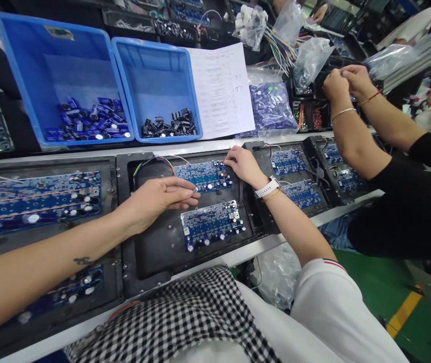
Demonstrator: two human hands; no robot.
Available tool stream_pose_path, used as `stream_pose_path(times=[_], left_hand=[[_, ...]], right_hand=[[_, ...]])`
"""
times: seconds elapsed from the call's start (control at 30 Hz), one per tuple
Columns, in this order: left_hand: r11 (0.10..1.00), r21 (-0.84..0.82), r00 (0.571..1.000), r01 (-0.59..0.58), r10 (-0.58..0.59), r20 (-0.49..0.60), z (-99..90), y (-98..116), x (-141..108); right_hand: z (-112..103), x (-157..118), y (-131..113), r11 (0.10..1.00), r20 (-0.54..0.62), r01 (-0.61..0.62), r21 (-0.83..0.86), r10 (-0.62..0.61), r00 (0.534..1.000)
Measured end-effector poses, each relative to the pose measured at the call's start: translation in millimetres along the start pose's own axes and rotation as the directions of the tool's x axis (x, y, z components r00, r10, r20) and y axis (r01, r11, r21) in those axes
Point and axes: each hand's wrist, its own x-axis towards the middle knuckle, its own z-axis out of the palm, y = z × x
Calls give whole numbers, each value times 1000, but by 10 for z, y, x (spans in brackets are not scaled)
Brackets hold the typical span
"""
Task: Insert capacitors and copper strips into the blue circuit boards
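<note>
My left hand [164, 195] is over the lower left part of the upper blue circuit board [204, 176], thumb and fingers pinched together. A small shiny spot shows at its fingertips, too small to name. At that board's upper right corner, my right hand [244, 164] has its fingers pinched; whatever they hold is hidden. Several capacitors stand on the board. Below it, a second circuit board [213, 224] lies in the same black tray [155, 252], with round capacitors along its near edge. Coloured wires [155, 159] run from the upper board's left end.
Behind the tray stand a large blue bin [14, 75] of blue capacitors and a smaller blue bin [119, 75] of black ones. A paper sheet [219, 91] and a bag of blue parts [272, 106] lie beside them. A co-worker's hands [346, 83] are at the right.
</note>
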Motion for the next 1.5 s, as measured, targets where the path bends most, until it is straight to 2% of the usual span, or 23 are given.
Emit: stream_pose_path(times=[0.4,0.7,0.87,0.93,1.0,1.1,1.17,1.23,1.27,1.3,1.37,1.4,1.47,1.5], left_hand=[[999,-38,998,25,-28,-64,-63,-45,29],[997,-72,998,41,-44,-40,-61,-62,51],[989,-138,998,57,-61,-24,-66,-70,23],[982,-179,997,66,-71,-21,-75,-62,6],[972,-226,996,69,-79,-32,-71,-61,-33],[955,-292,998,51,-63,-30,5,-101,-165],[946,-324,1000,29,-26,14,81,-144,-272],[953,-302,996,8,18,85,76,-147,-345],[971,-240,993,-10,37,110,7,-111,-370],[993,-113,995,-45,55,89,-122,-39,-396],[961,251,989,-115,135,-63,-558,217,-486],[868,486,941,-97,239,-239,-843,388,-558],[819,571,837,-57,351,-420,-1446,755,-742],[812,584,807,-26,361,-467,-1713,923,-834]], right_hand=[[-12,-14,-6,1000,2,-9,-14,9,1000],[-4,-20,-23,1000,-5,-10,-24,10,1000],[-82,-46,-65,1000,72,20,-23,-19,997],[-146,-126,-227,998,60,41,-56,-38,998],[-199,-252,-514,996,15,90,-14,-90,996],[-221,-476,-1070,958,-20,184,221,-185,983],[-201,-606,-1397,925,-63,229,305,-220,973],[-175,-700,-1608,921,-128,247,303,-217,968],[-166,-736,-1659,927,-149,247,283,-212,966],[-162,-772,-1672,937,-160,240,253,-205,966],[-168,-859,-1584,962,-152,214,168,-189,970],[-174,-917,-1487,975,-136,190,116,-174,975],[-179,-1062,-1217,991,-87,134,11,-132,987],[-172,-1141,-1065,994,-64,107,-35,-109,992]])
